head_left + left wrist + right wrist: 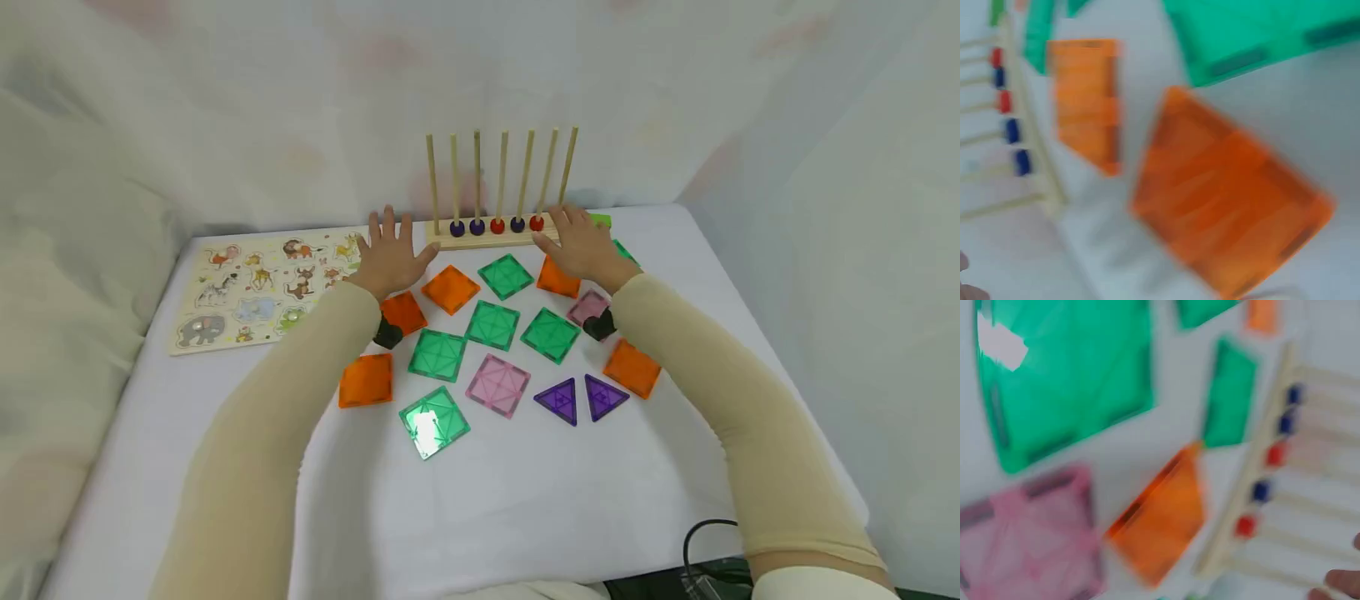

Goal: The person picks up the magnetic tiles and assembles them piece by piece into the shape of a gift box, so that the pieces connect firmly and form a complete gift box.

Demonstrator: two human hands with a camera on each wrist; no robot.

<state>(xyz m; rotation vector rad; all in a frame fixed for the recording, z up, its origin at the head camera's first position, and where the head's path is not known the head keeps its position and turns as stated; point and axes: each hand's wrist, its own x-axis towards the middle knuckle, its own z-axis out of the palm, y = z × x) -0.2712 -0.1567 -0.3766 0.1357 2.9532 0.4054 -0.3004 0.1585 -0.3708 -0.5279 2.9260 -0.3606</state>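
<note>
My left hand (386, 260) is spread with straight fingers, between the animal puzzle board (258, 312) and the left end of a wooden peg stand (480, 241). My right hand (585, 244), also spread and holding nothing, overlaps the stand's right end in the head view. Red and dark blue beads sit low on several of its upright pegs. Under and around the wrists lie see-through square tiles, among them an orange tile (1229, 194) by the left wrist and a pink tile (1029, 537) by the right. Only fingertips (1342, 581) show at the right wrist view's corner.
Green tiles (492, 325), more orange tiles (366, 381) and two purple triangles (603, 397) lie across the white table (480, 508). A white cloth wall (300, 100) rises right behind the stand. A black cable (686, 542) curves at the front edge.
</note>
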